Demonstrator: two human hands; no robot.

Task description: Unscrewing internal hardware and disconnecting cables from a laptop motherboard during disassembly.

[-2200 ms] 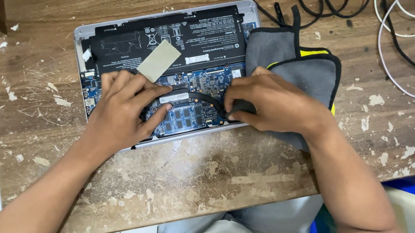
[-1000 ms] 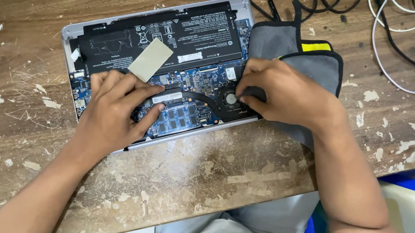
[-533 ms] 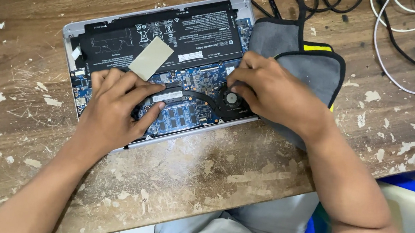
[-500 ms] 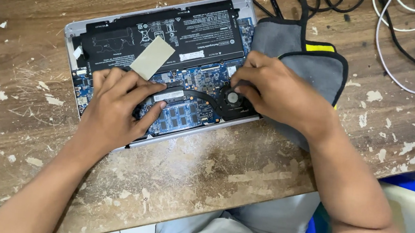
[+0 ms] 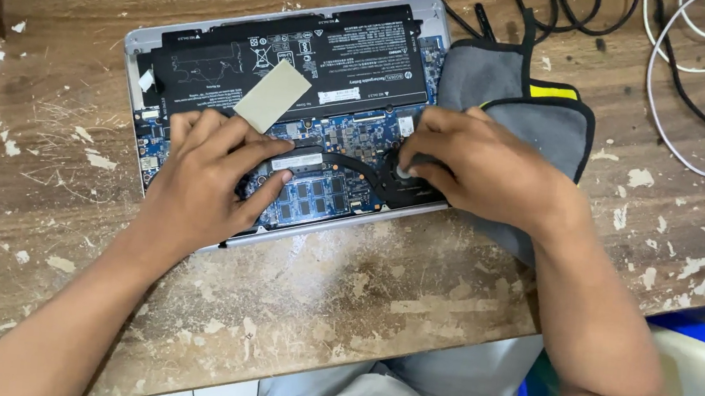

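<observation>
On the scarred, paint-flecked wooden table [image 5: 344, 306], an opened silver laptop with its bottom cover off [image 5: 292, 118] lies toward the far edge, its blue circuit board and long black battery [image 5: 296, 59] exposed. The left hand [image 5: 211, 183] lies flat on the near left part of the board, fingers spread and slightly curled, pressing down on the components and holding nothing. Just beyond its fingertips a small beige rectangular pad [image 5: 272, 95] rests tilted on the battery. To the right, the black round cooling fan [image 5: 408, 186] sits at the laptop's near right corner, directly under the right hand [image 5: 476, 166], whose fingers are drawn narrow and pinch at the fan's hub. That hand's heel rests on a folded grey cloth with black trim [image 5: 543, 117] lying against the laptop's right edge. Black and white cables [image 5: 680, 81] trail across the far right corner.
</observation>
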